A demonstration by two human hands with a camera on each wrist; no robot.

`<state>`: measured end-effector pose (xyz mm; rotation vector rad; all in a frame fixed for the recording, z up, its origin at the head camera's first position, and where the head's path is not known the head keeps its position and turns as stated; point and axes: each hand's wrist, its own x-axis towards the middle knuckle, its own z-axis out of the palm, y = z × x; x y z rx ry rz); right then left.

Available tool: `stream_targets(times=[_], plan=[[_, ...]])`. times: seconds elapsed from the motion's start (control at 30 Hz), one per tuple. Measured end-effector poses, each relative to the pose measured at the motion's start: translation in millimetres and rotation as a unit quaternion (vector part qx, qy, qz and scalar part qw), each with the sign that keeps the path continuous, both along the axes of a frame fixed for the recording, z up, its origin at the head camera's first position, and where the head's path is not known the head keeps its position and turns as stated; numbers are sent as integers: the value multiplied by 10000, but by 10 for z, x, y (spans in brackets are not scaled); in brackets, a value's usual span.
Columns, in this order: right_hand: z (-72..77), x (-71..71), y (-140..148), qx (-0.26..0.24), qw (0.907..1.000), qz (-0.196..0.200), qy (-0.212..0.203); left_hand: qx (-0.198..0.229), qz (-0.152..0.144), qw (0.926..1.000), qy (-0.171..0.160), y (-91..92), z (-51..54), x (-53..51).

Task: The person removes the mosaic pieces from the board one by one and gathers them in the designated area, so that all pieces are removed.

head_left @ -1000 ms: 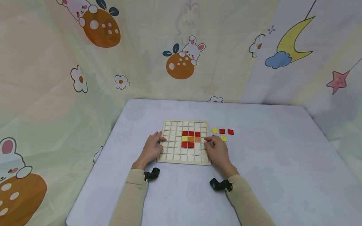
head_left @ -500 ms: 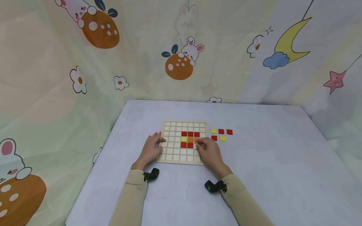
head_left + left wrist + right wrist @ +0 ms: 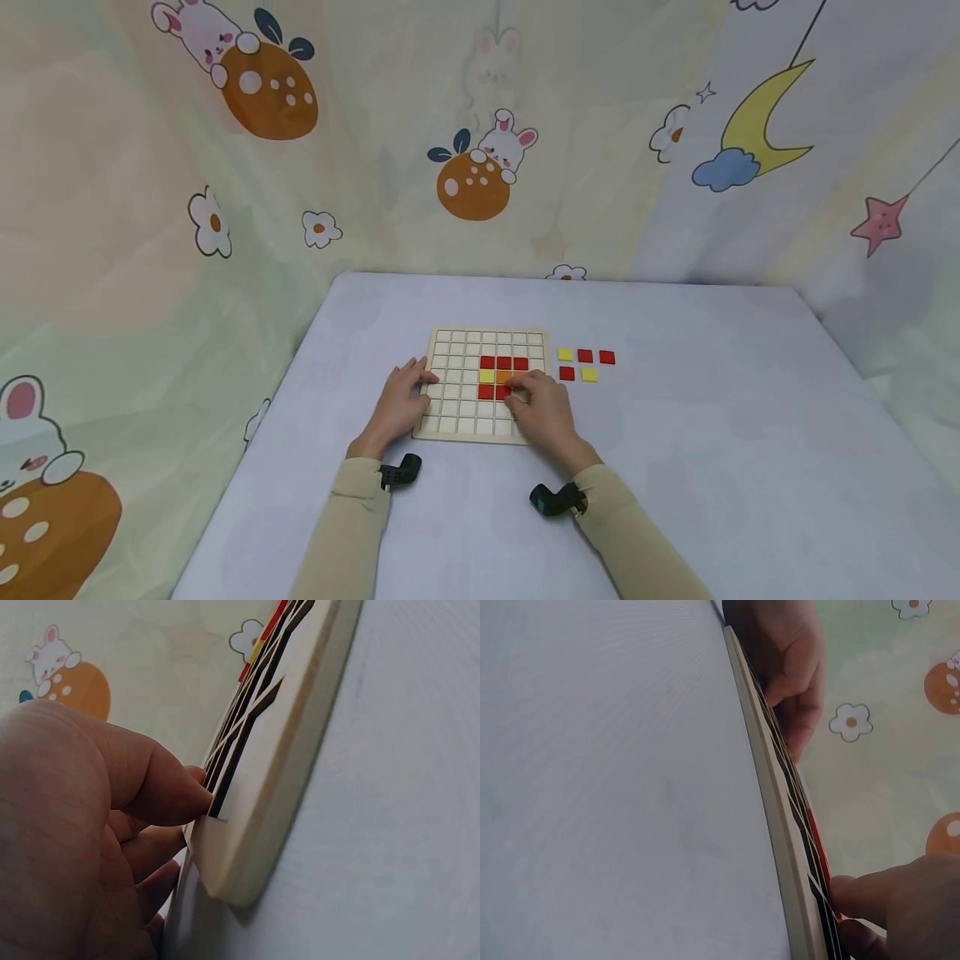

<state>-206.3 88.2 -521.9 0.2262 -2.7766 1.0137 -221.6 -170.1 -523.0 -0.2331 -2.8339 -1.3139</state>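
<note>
A pale wooden grid board (image 3: 457, 406) lies on the table in the head view. On it are red tiles (image 3: 504, 363), a yellow tile (image 3: 487, 377) and an orange tile (image 3: 502, 377). My left hand (image 3: 396, 405) grips the board's left edge, thumb on top and fingers along the side, as the left wrist view shows. Over the board's right part, my right hand (image 3: 545, 410) has thumb and fingertip drawn together, low at the tiles. They appear to pinch a small tile, mostly hidden. In the right wrist view a red strip (image 3: 819, 841) leads to the fingertips.
Right of the board lie several loose tiles, among them a yellow one (image 3: 589, 375) and a red one (image 3: 607, 357). The white table (image 3: 697, 433) extends right and forward. A printed cloth (image 3: 375, 158) hangs behind and at the sides.
My right hand has moved left from the board's right edge to over the tiles, baring a loose red tile beside the board. My left hand stays on the left edge.
</note>
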Motion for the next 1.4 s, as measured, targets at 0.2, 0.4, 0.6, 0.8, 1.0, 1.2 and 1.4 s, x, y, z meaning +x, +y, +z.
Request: stream_targets(times=[0.2,0.4,0.6,0.8,1.0,1.2,1.4], plan=[[-22,-7,-42,356,9992,-86,153,64,-25,10000,52,5,-7,3],[-32,14,-54,292,9994,-69,168,-25,-8,10000,-16,-6,-28,2],[-38,17,-46,230,9995,-58,188,-44,-29,10000,43,-6,-26,-4],[-66,11,-45,190,9992,-66,352,-123,-24,9999,47,-6,-36,-8],[-83,16,-38,65,9993,-58,366,-114,-43,9999,79,-17,-74,-16],[-74,23,-36,-91,9989,5,456,-81,-34,9999,65,-15,-73,-15],[-68,30,-38,-79,9985,65,542,-89,-16,9999,50,-10,-57,-15]])
